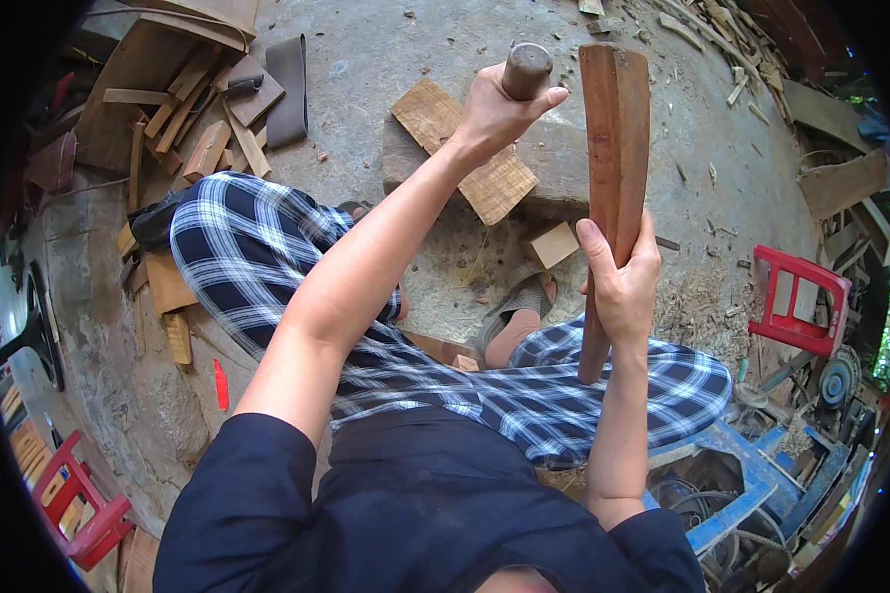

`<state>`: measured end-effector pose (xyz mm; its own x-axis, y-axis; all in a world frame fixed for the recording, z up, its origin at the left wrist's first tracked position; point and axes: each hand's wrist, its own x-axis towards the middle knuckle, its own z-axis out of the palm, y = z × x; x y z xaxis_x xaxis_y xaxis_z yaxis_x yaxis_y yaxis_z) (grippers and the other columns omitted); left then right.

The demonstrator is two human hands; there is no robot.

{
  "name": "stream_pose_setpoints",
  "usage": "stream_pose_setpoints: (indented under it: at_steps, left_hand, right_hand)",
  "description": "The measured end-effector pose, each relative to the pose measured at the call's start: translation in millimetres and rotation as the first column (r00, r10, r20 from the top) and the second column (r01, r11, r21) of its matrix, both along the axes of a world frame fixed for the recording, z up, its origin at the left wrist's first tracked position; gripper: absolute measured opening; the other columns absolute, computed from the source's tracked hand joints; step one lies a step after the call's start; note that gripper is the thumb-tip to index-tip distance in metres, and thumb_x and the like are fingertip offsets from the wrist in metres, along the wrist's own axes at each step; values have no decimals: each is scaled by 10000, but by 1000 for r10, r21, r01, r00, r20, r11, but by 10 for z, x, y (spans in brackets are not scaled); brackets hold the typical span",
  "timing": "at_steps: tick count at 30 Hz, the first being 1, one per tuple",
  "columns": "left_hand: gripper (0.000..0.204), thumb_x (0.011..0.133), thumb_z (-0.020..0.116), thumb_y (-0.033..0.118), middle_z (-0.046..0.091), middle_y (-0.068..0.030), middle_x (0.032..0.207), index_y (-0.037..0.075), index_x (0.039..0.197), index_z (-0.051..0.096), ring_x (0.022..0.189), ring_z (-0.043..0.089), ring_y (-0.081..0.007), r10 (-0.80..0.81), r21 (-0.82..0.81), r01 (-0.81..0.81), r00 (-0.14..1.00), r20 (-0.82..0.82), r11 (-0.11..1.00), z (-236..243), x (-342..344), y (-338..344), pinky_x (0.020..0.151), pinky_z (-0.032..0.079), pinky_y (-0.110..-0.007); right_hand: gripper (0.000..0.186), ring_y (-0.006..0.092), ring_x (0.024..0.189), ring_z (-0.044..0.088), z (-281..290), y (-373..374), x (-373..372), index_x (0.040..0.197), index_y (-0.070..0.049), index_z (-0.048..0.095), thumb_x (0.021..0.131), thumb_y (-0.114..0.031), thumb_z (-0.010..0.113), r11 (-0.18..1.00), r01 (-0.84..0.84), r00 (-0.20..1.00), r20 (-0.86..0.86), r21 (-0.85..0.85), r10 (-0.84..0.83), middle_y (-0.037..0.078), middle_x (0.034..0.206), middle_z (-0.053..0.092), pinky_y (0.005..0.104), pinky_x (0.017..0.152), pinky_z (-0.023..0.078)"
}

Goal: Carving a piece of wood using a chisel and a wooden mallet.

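My left hand is closed round a thick, dark, round-ended handle; whatever lies below it is hidden by the hand. Beneath that hand a flat brown board lies slantwise across a low, greyish wooden block. To the right, my right hand grips a long wooden club by its narrow lower part. Its wide end points away from me, apart from the left hand. A small pale wooden block sits near my foot, between the board and the right hand.
Wood offcuts and a dark flat strip lie at the far left. A red plastic stool stands at right, another red stool at lower left. A blue metal frame with machinery is close on my right. Scrap wood lines the far right.
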<state>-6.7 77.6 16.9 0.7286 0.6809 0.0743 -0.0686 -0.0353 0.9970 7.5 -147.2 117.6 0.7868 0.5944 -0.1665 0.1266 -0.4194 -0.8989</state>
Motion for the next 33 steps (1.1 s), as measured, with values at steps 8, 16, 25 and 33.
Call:
stream_pose_setpoints:
  at_steps: [8, 16, 25, 33]
  left_hand:
    - [294, 852, 845, 279, 645, 17, 740, 39, 882, 679, 695, 568, -71, 9, -37, -9, 1000, 5, 999, -57, 14, -74, 651, 501, -282]
    - [168, 802, 784, 120, 712, -97, 831, 80, 839, 625, 719, 694, -174, 20, 127, -21, 1000, 10, 992, -107, 171, -513, 650, 572, -343]
    - [215, 714, 780, 119, 681, -163, 844, 73, 859, 629, 844, 666, -387, 111, 228, -120, 992, 53, 966, -120, 234, -636, 735, 530, -446]
    - [186, 736, 746, 110, 691, -167, 862, 62, 883, 643, 887, 673, -381, 67, 290, -61, 998, -11, 955, -165, 128, -765, 797, 534, -463]
  right_hand:
    - [445, 103, 532, 586, 53, 7, 71, 1097, 7, 567, 912, -336, 782, 1000, -8, 1000, -17, -13, 8, 59, 778, 640, 250, 451, 470]
    - [416, 98, 565, 579, 362, 154, 159, 1168, -1, 532, 944, -279, 746, 964, 5, 988, 149, 267, -46, 57, 850, 627, 234, 484, 477]
    - [414, 98, 544, 583, 352, -5, 187, 1162, -4, 554, 953, -319, 724, 964, 85, 982, 143, 250, -124, 75, 841, 638, 241, 465, 482]
    - [470, 232, 851, 719, 263, 0, 149, 1214, -16, 568, 910, -310, 772, 992, 26, 997, 82, -125, -16, 187, 981, 727, 328, 771, 542]
